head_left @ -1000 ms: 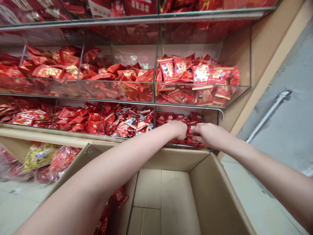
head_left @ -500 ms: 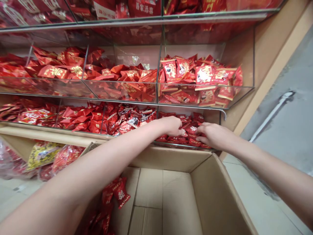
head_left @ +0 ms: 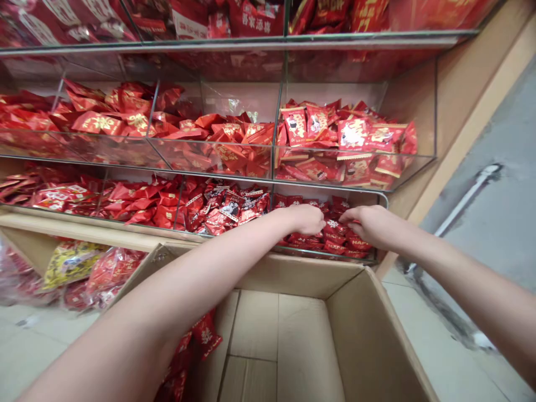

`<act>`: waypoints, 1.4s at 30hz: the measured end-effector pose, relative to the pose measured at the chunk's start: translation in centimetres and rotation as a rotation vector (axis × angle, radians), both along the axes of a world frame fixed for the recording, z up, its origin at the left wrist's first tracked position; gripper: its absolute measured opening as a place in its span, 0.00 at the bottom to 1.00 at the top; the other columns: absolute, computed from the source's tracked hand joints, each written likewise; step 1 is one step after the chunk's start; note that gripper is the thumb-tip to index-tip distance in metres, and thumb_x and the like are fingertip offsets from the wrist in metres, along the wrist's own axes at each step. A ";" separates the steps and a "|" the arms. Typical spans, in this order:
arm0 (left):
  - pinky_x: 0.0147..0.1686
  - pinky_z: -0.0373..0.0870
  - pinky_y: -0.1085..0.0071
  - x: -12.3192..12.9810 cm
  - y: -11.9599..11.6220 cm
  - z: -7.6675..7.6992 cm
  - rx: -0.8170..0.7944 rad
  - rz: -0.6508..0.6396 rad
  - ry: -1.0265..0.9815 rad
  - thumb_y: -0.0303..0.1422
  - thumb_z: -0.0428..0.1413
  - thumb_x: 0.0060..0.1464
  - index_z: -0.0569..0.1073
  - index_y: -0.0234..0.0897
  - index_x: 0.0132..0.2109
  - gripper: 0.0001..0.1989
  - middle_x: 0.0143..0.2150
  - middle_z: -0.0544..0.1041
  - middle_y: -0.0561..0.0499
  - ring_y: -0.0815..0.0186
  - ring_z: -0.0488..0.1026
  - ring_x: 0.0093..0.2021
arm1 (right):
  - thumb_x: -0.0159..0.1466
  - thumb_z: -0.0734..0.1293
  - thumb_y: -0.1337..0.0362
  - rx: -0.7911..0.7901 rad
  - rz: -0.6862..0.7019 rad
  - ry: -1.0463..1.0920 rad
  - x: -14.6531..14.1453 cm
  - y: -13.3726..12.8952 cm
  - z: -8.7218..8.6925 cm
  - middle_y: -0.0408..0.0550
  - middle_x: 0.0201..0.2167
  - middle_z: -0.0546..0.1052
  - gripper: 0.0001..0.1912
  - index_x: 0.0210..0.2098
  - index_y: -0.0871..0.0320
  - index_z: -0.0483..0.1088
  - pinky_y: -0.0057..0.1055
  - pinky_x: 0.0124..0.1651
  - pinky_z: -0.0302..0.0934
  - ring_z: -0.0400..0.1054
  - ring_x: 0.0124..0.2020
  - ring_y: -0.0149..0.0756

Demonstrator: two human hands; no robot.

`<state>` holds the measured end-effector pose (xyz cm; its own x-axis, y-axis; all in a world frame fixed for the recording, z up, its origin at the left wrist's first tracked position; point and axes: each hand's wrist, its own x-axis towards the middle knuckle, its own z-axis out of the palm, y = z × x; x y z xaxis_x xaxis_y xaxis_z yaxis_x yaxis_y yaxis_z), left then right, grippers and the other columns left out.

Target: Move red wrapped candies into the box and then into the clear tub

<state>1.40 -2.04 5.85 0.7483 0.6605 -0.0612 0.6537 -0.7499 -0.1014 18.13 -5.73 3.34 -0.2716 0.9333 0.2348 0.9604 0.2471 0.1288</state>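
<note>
Over the lower right compartment, my left hand is closed, its fingertips curled down at the small red packets; whether it pinches one is hidden. My right hand hovers at the right end of the same compartment, thumb and fingers apart, just above the packets, with nothing seen between them. Below my forearms stands an open cardboard box. More red packets lie at its left side, partly hidden by my left arm.
A clear-fronted shelf holds red packets in the row above my hands. Bags sit under the wooden ledge at left. A wooden side panel and grey wall stand at right.
Both hands have shifted slightly to the right in view. My right hand is raised a little from the packets, and more packets show beneath it.
</note>
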 end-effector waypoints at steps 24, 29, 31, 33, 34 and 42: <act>0.41 0.65 0.72 2.0 0.5 -0.1 -0.011 -0.033 -0.006 0.34 0.43 0.56 0.71 0.34 0.47 0.18 0.47 0.74 0.44 0.61 0.71 0.44 | 0.60 0.56 0.65 0.077 0.039 -0.045 -0.2 -0.1 -0.4 0.52 0.31 0.74 0.14 0.34 0.59 0.72 0.29 0.37 0.56 0.68 0.34 0.38; 0.34 0.66 0.72 0.8 0.1 0.0 0.029 -0.042 -0.071 0.33 0.46 0.51 0.73 0.37 0.42 0.15 0.40 0.77 0.47 0.63 0.72 0.37 | 0.59 0.59 0.58 0.058 0.115 -0.002 -0.7 -0.5 -0.3 0.50 0.30 0.73 0.14 0.35 0.57 0.73 0.27 0.36 0.56 0.67 0.34 0.36; 0.32 0.66 0.73 0.4 0.1 -0.2 0.035 -0.047 -0.080 0.34 0.49 0.48 0.74 0.39 0.40 0.13 0.37 0.77 0.49 0.64 0.72 0.35 | 0.58 0.60 0.60 0.041 0.116 -0.033 -0.8 -0.6 -0.3 0.49 0.30 0.72 0.11 0.33 0.56 0.73 0.27 0.35 0.55 0.66 0.33 0.35; 0.32 0.66 0.72 -0.1 0.2 -0.4 0.044 -0.044 -0.087 0.34 0.51 0.47 0.74 0.39 0.39 0.12 0.36 0.77 0.49 0.64 0.72 0.35 | 0.58 0.59 0.63 0.036 0.100 -0.066 -0.8 -0.7 -0.3 0.48 0.30 0.71 0.10 0.30 0.56 0.72 0.27 0.33 0.55 0.66 0.31 0.34; 0.33 0.66 0.72 -0.3 0.3 -0.6 0.050 -0.040 -0.091 0.35 0.51 0.46 0.74 0.39 0.38 0.12 0.36 0.77 0.49 0.63 0.72 0.35 | 0.58 0.59 0.64 0.030 0.094 -0.081 -0.8 -0.7 -0.3 0.48 0.29 0.71 0.10 0.29 0.56 0.71 0.27 0.33 0.55 0.66 0.31 0.34; 0.35 0.65 0.72 -1.9 0.6 -1.0 0.077 -0.033 -0.113 0.33 0.51 0.48 0.75 0.38 0.35 0.09 0.33 0.77 0.48 0.64 0.72 0.35 | 0.57 0.59 0.64 -0.046 0.034 -0.151 -0.2 -0.8 -0.1 0.48 0.31 0.71 0.08 0.27 0.58 0.68 0.27 0.32 0.54 0.66 0.32 0.35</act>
